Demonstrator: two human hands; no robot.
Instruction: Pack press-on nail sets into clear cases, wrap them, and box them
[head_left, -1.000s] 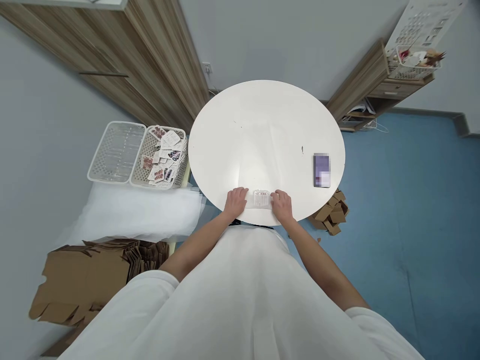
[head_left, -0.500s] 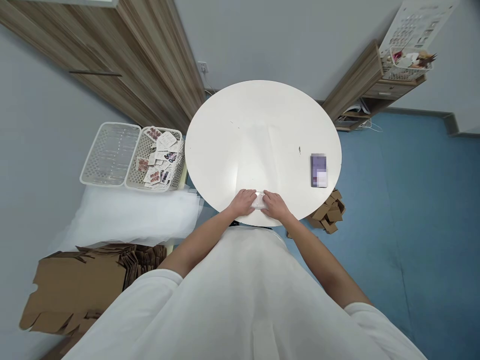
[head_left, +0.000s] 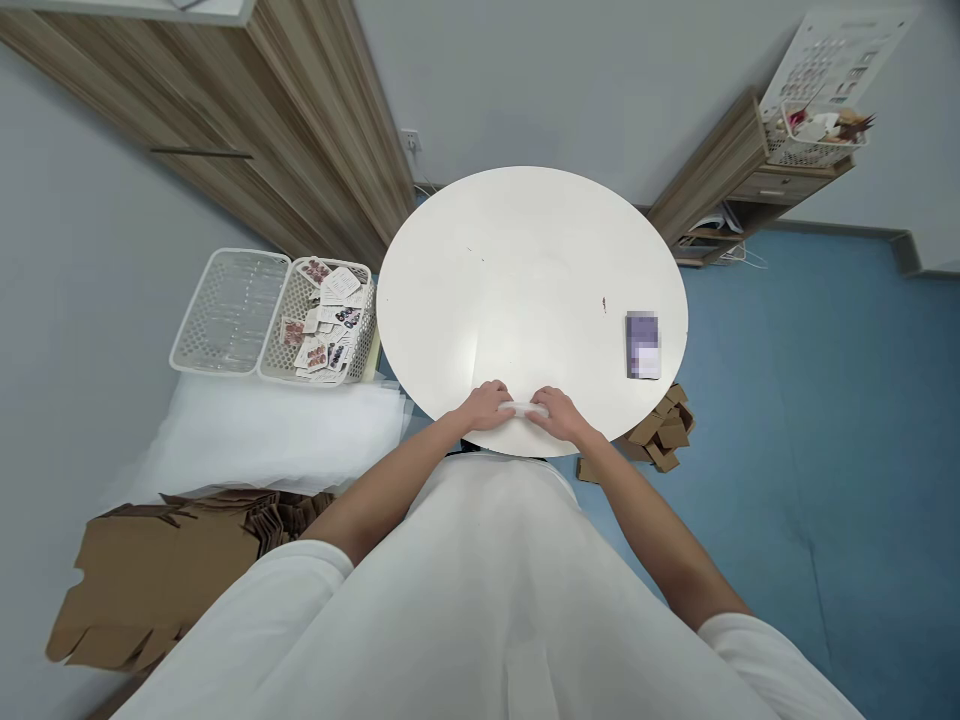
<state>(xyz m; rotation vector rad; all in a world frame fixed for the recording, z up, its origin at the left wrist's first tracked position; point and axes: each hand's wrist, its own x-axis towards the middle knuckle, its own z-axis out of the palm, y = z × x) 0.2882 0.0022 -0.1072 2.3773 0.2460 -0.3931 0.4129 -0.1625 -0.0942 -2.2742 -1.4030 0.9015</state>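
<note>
A small whitish bundle (head_left: pixel 523 409) lies between my hands near the front edge of the round white table (head_left: pixel 532 240). My left hand (head_left: pixel 486 406) grips its left end, and my right hand (head_left: pixel 559 413) has its right end between thumb and fingers. Both hands have their fingers bent around it. It looks narrow and rolled or folded; its details are too small to make out. A dark purple box-like item, partly pixelated, (head_left: pixel 643 345) rests on the table's right side.
Left of the table stand a basket of printed cards (head_left: pixel 367 330), a basket of clear packets (head_left: pixel 180 330), white sheets (head_left: pixel 277 430) and flattened cardboard boxes (head_left: pixel 165 580). Cardboard pieces (head_left: pixel 664 430) lie at the lower right. Cabinets (head_left: pixel 300 110) are behind.
The whitish bundle now looks narrower between my hands. My fingers have shifted around its ends, and the view has moved slightly.
</note>
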